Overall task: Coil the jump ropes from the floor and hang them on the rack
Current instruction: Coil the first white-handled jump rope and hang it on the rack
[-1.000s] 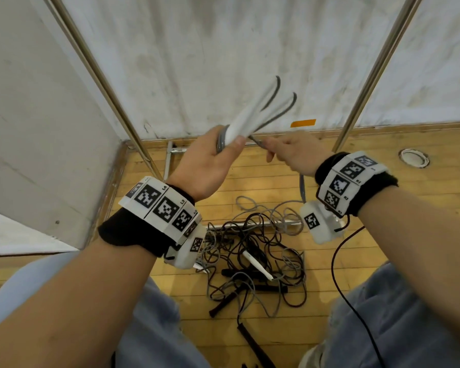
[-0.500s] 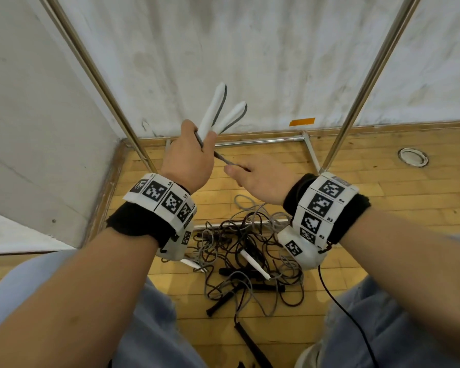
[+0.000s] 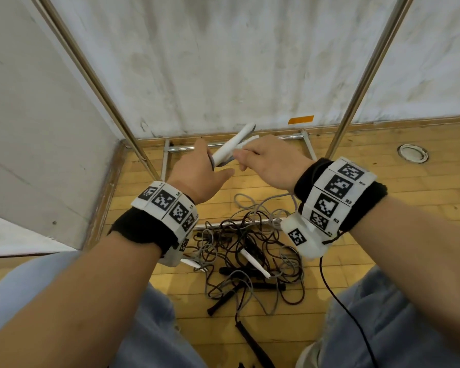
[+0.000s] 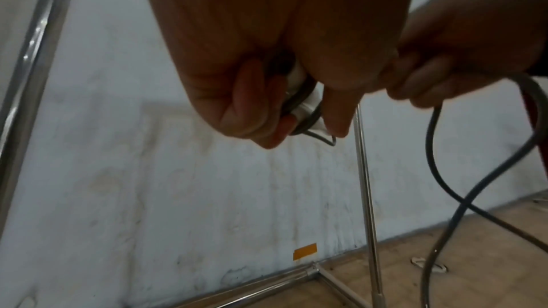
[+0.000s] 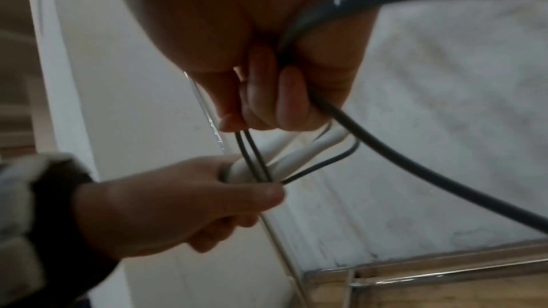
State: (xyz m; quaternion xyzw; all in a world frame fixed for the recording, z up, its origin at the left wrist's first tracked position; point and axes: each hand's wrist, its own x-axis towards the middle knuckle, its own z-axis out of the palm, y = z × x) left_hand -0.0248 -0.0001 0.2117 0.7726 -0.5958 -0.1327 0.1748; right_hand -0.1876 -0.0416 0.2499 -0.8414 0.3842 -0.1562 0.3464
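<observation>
We are taking the rack's left upright (image 3: 96,83) as our landmark and working rightward from it. Just right of its lower end, our left hand (image 3: 197,176) is gripping the pair of white handles (image 3: 230,150), fingers curled around their near ends so the two sticks are pointing up and away toward the wall. In the left wrist view the fingers (image 4: 255,107) are wrapping snugly round the handle ends, with a thin loop of cord poking out below.

Further right, touching the handles, our right hand (image 3: 268,163) is pinching the grey cord (image 5: 255,158) between thumb and fingertips and laying it across the handles; a thicker run of the same rope is trailing from that palm down toward the floor. In our judgement we are mid-wrap, binding the cord around the handles into a bundle.

To do this well, we are wanting steady tension from the right hand, each turn sitting beside the last, and the left hand holding the handles parallel so the turns do not slip off the ends. The slack should be feeding freely, not dragging its neighbours.

Below the hands and right of the upright's foot, the tangled pile of ropes (image 3: 247,251) is lying on the wooden floor (image 3: 383,208), black and grey cords crossing one another.
</observation>
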